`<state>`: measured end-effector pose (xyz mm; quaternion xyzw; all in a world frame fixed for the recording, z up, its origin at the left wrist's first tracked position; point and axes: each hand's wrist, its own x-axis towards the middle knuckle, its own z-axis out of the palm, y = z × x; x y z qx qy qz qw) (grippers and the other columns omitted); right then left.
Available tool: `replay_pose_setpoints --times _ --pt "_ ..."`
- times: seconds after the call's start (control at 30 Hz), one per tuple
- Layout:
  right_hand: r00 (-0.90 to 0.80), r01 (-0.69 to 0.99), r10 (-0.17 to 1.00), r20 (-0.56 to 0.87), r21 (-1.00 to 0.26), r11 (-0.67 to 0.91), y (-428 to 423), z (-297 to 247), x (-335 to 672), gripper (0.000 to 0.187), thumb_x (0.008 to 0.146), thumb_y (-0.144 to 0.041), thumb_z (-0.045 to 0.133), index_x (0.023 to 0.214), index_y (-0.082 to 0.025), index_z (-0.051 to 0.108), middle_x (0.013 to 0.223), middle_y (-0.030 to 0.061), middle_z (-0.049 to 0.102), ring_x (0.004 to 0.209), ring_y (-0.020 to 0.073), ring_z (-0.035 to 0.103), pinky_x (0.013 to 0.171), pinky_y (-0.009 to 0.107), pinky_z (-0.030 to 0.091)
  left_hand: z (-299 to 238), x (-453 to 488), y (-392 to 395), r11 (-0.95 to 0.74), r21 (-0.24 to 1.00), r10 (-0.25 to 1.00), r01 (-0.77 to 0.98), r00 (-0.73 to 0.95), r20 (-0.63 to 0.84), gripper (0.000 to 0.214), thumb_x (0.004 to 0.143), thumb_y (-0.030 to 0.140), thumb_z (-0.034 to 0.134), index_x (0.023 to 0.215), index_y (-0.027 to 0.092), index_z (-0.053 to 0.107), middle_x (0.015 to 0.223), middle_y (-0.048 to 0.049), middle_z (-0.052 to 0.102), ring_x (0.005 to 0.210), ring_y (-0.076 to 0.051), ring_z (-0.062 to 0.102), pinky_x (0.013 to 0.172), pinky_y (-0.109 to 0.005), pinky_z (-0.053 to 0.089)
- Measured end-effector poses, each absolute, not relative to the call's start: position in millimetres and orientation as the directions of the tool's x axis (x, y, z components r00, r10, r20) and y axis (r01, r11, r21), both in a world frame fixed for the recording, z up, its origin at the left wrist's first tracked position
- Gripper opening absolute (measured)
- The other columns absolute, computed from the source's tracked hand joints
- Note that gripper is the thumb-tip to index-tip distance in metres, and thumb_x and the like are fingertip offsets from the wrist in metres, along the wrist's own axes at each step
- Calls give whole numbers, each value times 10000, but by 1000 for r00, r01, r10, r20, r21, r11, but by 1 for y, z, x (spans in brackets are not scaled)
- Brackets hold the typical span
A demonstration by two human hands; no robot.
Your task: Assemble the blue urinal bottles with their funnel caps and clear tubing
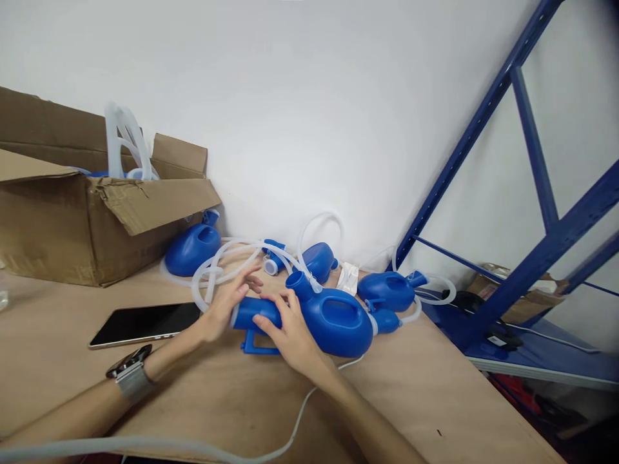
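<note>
My right hand (290,332) is closed over a blue plastic cylinder-shaped mouthpiece (255,313) with a pale rim, thumb in front and fingers on top. A flat blue bracket-like flap (261,345) hangs from its lower side. At its left end is my left hand (226,303), fingers stretched out and apart, the palm near the rim. Just right of the mouthpiece lies a blue urine bottle (333,322) with a handle hole and an open neck. My right hand hides where the mouthpiece and this bottle meet, so I cannot tell whether they are joined.
Other blue bottles (192,250) with clear tubes (249,245) lie behind. A black phone (145,323) rests left, before an open cardboard box (53,225) holding tubing. A white cable (304,406) crosses the wooden table (435,399) in front. Right stands a blue metal rack (534,148).
</note>
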<state>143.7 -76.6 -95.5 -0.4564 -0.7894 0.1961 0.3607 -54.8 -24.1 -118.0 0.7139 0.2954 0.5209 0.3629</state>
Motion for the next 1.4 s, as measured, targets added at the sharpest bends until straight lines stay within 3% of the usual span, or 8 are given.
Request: replay_pose_setpoints --times 0.17,0.37,0.43,0.63,0.77,1.0,1.23,1.4 --pt "-263 677 917 299 -620 396 -118 -89 198 348 966 -505 619 1241 -303 686 1270 80 602 1231 286 594 1116 430 464 -128 -42 -29 -548 763 809 341 446 382 514 1043 537 334 1293 227 658 1182 -104 717 1101 -272 662 1009 -406 500" --pt "16 734 981 195 -668 121 -155 -76 305 478 950 -633 520 1183 -263 715 1262 102 634 1181 290 641 1000 397 568 -136 -18 -27 -740 289 672 607 688 275 623 937 524 592 1479 224 530 1490 -167 550 1366 -386 508 1117 -534 420" --pt "109 701 987 116 -713 6 -161 -80 344 544 920 -683 531 1217 -263 707 1314 115 632 1191 305 647 905 374 616 -139 -10 -26 -783 194 622 591 737 262 545 938 507 610 1407 231 585 1423 -153 597 1315 -371 543 1100 -520 428" --pt "119 711 974 195 -701 53 -161 -125 424 560 872 -670 593 1204 -243 736 1330 120 681 1297 337 614 1076 411 543 -135 -6 -19 -831 98 548 548 775 314 246 1001 351 516 1094 209 694 1114 -105 715 1023 -274 667 990 -416 472" --pt "195 762 958 209 -648 -14 -151 -137 445 598 915 -676 498 1323 -275 673 1431 104 639 1303 324 626 1021 420 590 -108 -23 -10 -779 177 608 602 654 451 375 1013 405 475 1274 215 665 1312 -128 688 1158 -313 643 1009 -430 482" --pt "113 913 931 348 -407 41 -124 -118 447 668 942 -664 457 1507 -312 513 1529 121 545 1450 401 465 1157 626 423 -61 -12 -1 -582 675 813 453 335 476 556 1000 581 435 1328 184 644 1325 -132 700 1100 -298 691 896 -406 575" --pt "-240 932 883 403 -158 326 -104 -86 356 639 964 -625 547 1542 -367 459 1578 67 491 1490 333 404 1209 560 377 -74 15 7 -581 728 797 363 433 420 548 975 574 501 1327 186 661 1310 -136 712 1097 -299 704 941 -423 575" --pt "-189 858 895 404 -376 350 -61 -82 311 536 941 -603 598 1383 -300 607 1391 88 654 1293 313 603 1120 499 467 -68 14 14 -626 697 757 350 487 435 554 953 585 561 1322 191 688 1307 -120 719 1064 -280 707 923 -384 561"
